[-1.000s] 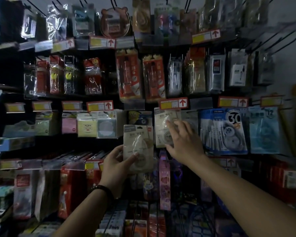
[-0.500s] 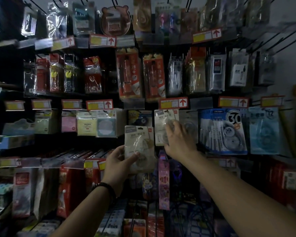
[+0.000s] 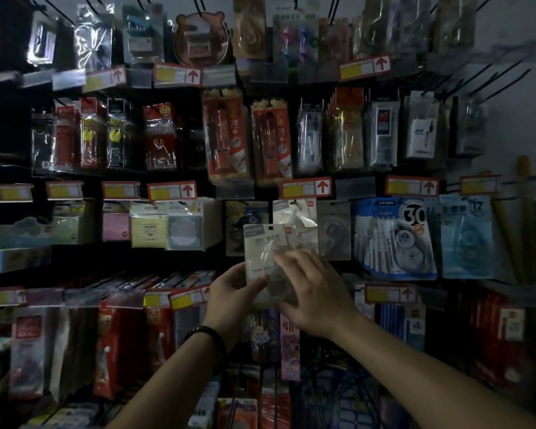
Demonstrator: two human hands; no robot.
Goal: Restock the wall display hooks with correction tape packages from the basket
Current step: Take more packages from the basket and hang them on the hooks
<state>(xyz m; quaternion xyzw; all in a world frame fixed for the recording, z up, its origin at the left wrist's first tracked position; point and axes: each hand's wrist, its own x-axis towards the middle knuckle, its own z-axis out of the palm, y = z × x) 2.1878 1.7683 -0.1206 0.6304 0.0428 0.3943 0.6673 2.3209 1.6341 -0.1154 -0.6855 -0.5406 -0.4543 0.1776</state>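
Dim wall display (image 3: 508, 128) is looming; left hand (image 3: 231, 294) and right hand (image 3: 317, 292) are pinching a seemingly light, slippery correction tape package (image 3: 262, 243) low.

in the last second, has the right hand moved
Yes. The right hand has dropped, away from the red arrow price tag and the hanging package, onto the correction tape package that the left hand holds.
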